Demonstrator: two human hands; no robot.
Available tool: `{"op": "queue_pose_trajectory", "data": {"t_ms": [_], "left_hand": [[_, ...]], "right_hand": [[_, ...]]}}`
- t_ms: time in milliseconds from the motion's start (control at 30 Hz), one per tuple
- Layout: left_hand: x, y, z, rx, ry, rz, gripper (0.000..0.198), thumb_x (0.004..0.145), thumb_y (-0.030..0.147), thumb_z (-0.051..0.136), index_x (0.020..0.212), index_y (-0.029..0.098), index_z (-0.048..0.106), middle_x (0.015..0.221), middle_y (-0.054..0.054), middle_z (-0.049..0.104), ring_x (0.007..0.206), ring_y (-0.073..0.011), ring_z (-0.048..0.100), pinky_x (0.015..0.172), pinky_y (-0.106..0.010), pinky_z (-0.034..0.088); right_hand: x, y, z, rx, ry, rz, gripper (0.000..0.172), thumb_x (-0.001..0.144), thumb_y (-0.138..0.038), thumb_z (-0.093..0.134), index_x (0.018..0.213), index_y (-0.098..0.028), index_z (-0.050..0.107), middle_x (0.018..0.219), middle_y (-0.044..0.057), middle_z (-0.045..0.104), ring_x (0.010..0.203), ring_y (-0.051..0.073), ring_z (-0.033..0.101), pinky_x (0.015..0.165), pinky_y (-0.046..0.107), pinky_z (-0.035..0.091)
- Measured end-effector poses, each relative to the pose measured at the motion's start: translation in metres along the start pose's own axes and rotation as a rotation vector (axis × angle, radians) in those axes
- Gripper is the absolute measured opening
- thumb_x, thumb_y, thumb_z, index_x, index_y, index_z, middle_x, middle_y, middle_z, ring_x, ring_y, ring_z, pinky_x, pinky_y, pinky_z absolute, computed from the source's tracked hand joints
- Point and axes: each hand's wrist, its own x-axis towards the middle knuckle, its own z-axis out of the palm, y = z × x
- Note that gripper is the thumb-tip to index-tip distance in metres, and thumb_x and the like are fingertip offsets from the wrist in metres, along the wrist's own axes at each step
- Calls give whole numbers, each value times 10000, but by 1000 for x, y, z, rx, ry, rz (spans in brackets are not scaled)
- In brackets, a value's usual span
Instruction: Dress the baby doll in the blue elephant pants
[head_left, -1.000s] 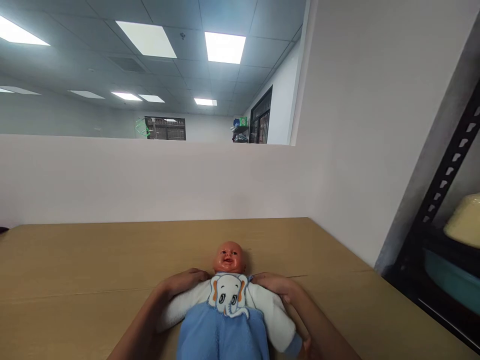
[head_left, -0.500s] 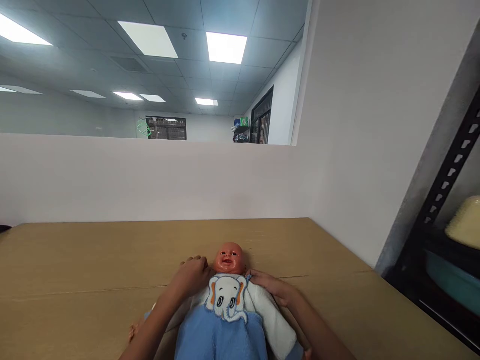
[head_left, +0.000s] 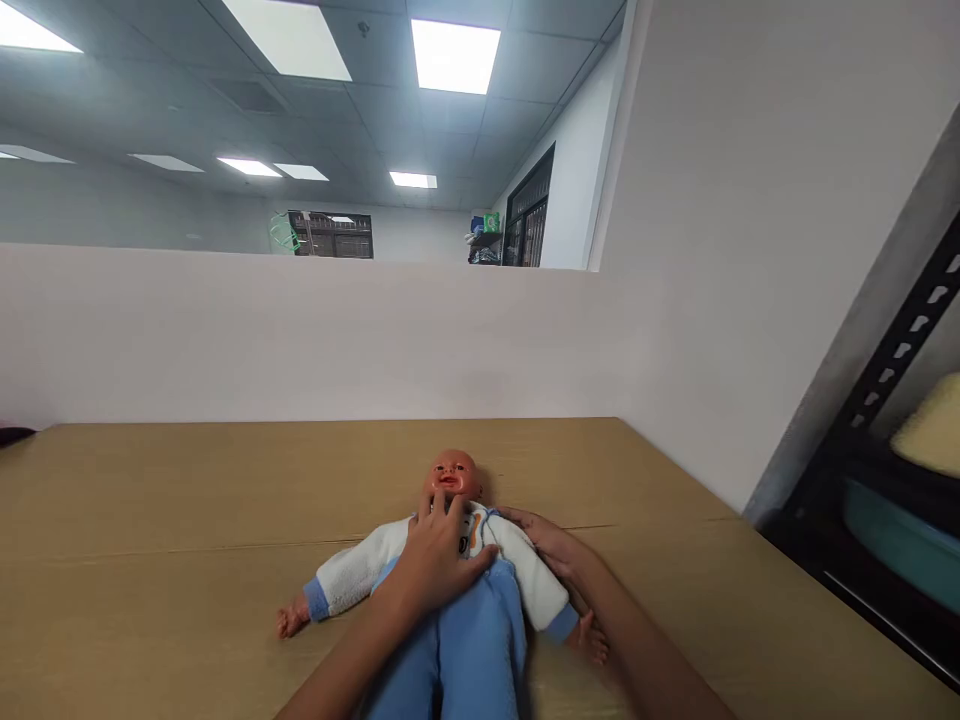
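A baby doll (head_left: 453, 472) lies on its back, dressed in a white and blue outfit (head_left: 480, 630) with an elephant on the chest. Its arms are spread to both sides. My left hand (head_left: 439, 552) rests flat on the doll's chest with the fingers apart, reaching toward its chin and covering most of the elephant. At the doll's shoulder on the right, my right hand (head_left: 541, 532) touches the white sleeve; its fingers are stretched out along the shoulder, and their tips are partly hidden.
The doll lies on a brown tabletop (head_left: 187, 490) with a seam across it. Behind runs a low white wall (head_left: 300, 340), and another wall (head_left: 697, 250) stands to the right. A black shelf rack (head_left: 885, 400) holds a pale yellow item (head_left: 934, 430) and a teal basin (head_left: 900, 540).
My left hand has moved from beside the doll's neck onto its chest, uncovering the sleeve on the left. My right hand stays at the shoulder. The view has tilted down slightly.
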Motion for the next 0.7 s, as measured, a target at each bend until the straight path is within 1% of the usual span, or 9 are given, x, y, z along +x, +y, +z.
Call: {"op": "queue_pose_trajectory", "data": {"t_ms": [67,133,233,367,467,533,600,633,700], "left_hand": [[1,-1,1,-20,0,-3,596,922,564,681,1383,190,621,1520,-227,541,1516,-473,386,1157,-660,460],[1,0,2,-24,2,-16,584,915,559,700,1365,192,632,1543,-237,518,1540,-483,350,1164,-669,447],[0,4,2,-25,17,-44,542,907,534,733,1315,186,655,1517,-241,531,1509,-477,390,1145,-650,465],[1,6,0,-54,45,-40,443,911,457,753,1266,204,674,1458,-205,571,1451,-438,452,1144,-592,473],[3,6,0,-69,53,-28,394,921,428,742,1234,200,670,1395,-183,604,1383,-412,506,1123,-564,487],[2,8,-1,-52,41,-12,400,932,431,723,1241,187,658,1405,-193,603,1386,-425,502,1126,-592,479],[-1,13,-3,-28,17,38,446,933,440,715,1290,183,637,1469,-210,574,1425,-445,469,1165,-643,436],[-4,16,-5,-30,-2,88,491,925,439,726,1338,199,616,1513,-204,549,1454,-443,445,1195,-656,408],[-10,22,-8,-67,-64,253,660,871,432,800,1454,254,546,1596,-167,490,1518,-419,383,1264,-640,348]], "right_hand": [[-1,2,1,-3,9,-12,655,523,-169,954,1154,-224,786,1065,49,826,869,203,741,837,333,586],[-2,3,3,-9,15,-18,659,502,-151,965,1134,-219,793,1056,50,823,847,196,736,816,321,580],[-2,6,8,-15,32,-25,567,540,-196,971,1081,-202,803,1007,55,820,804,186,724,787,308,567],[2,10,14,-7,89,-62,494,589,-263,947,1053,-190,793,986,63,808,768,198,700,755,329,542],[7,12,19,6,128,-128,470,607,-323,929,1031,-209,760,1032,59,789,865,245,710,814,378,529],[9,11,24,9,141,-176,448,651,-388,899,1033,-229,728,1073,63,778,973,278,715,874,405,520],[8,9,31,-5,141,-209,448,731,-455,846,1093,-235,700,1114,79,772,1059,292,712,947,425,517],[6,8,36,-24,141,-217,458,776,-484,816,1132,-226,690,1125,91,771,1068,292,713,977,443,522],[0,5,45,-92,153,-228,463,840,-510,778,1169,-197,684,1124,113,768,1046,289,718,978,475,544]]}}
